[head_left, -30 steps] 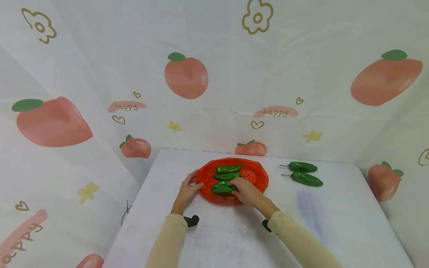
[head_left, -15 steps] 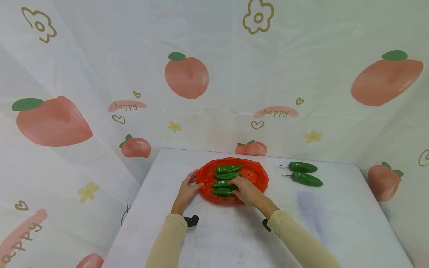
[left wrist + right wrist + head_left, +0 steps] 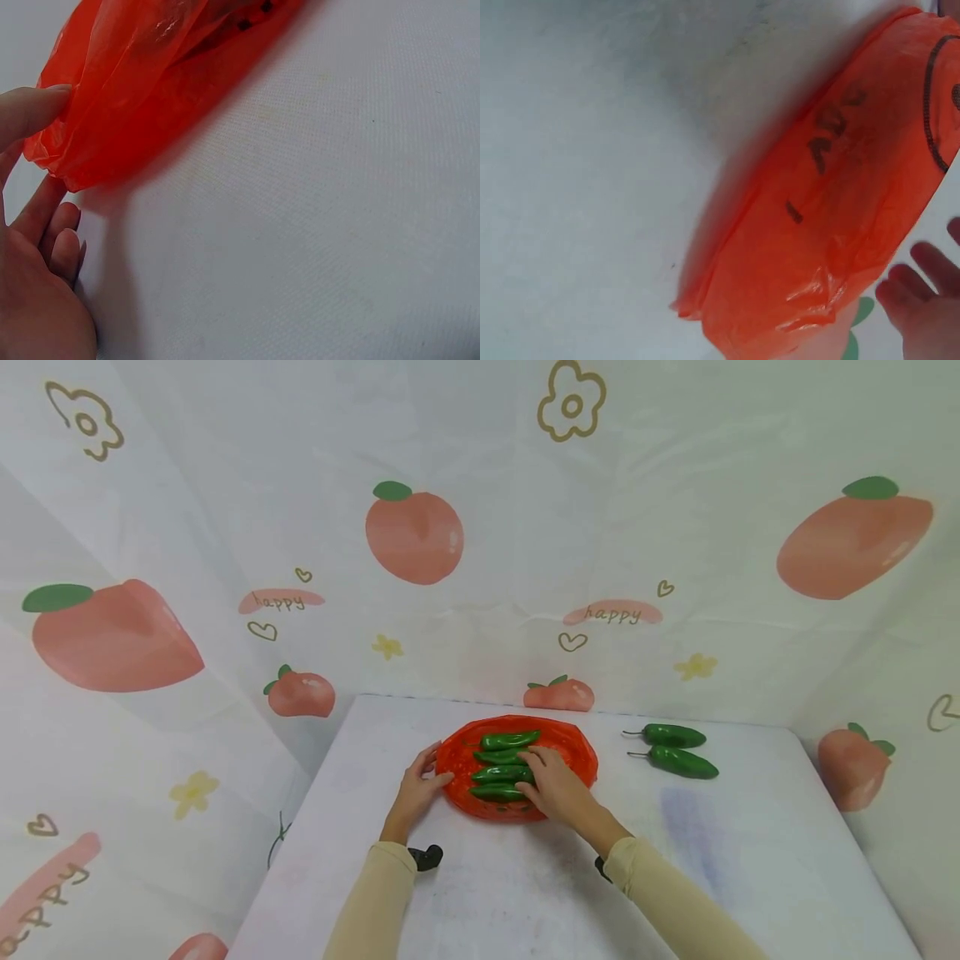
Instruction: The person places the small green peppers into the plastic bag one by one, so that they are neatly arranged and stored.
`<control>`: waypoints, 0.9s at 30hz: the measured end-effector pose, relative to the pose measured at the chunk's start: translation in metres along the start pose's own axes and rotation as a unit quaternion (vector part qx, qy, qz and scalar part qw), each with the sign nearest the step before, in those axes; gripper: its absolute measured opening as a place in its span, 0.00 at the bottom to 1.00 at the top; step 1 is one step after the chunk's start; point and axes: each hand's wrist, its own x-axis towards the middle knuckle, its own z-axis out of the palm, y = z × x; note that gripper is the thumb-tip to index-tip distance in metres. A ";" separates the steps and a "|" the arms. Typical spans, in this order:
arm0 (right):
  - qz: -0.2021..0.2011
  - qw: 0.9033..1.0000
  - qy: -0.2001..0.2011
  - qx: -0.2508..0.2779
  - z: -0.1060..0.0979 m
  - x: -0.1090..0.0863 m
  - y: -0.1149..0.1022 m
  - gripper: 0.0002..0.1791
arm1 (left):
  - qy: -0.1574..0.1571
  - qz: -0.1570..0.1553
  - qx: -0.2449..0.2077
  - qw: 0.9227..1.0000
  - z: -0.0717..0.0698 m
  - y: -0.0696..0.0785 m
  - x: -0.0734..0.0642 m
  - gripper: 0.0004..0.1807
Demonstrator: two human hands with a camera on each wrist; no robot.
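A shallow round tray wrapped in a red plastic bag (image 3: 577, 747) sits near the back of the table. Several green chili peppers (image 3: 501, 792) lie in it, roughly parallel, one behind another. At its left rim my left hand (image 3: 414, 789) holds the edge, thumb on the red plastic (image 3: 112, 142) and fingers outside and below. My right hand (image 3: 558, 789) reaches over the right side, thumb by the nearest pepper's end and fingertips at a farther pepper. It hides those right ends, so contact is hard to tell. In the right wrist view its fingers (image 3: 934, 266) are spread loosely.
Two more green chili peppers (image 3: 682, 762) lie on the white table (image 3: 750, 843), right of the tray, stems pointing left. A white sheet (image 3: 480, 635) printed with peaches hangs behind the table and along both sides.
My right hand's fingertips have moved from the third pepper back to the second, covering its stem. The two nearest peppers lie farther apart than a second ago. My left hand stays on the rim.
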 end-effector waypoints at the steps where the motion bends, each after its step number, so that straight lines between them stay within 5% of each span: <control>1: 0.001 1.000 0.005 -0.011 0.000 -0.001 0.001 0.35 | -0.001 0.000 0.000 1.000 0.000 0.000 0.000 0.35; 12: 0.019 0.994 0.033 -0.104 -0.003 -0.002 0.012 0.45 | 0.000 -0.009 0.009 1.000 0.000 0.003 -0.002 0.35; 27: 0.061 0.992 0.033 -0.102 0.004 -0.008 0.034 0.52 | -0.004 -0.003 0.007 1.000 -0.002 0.000 0.000 0.35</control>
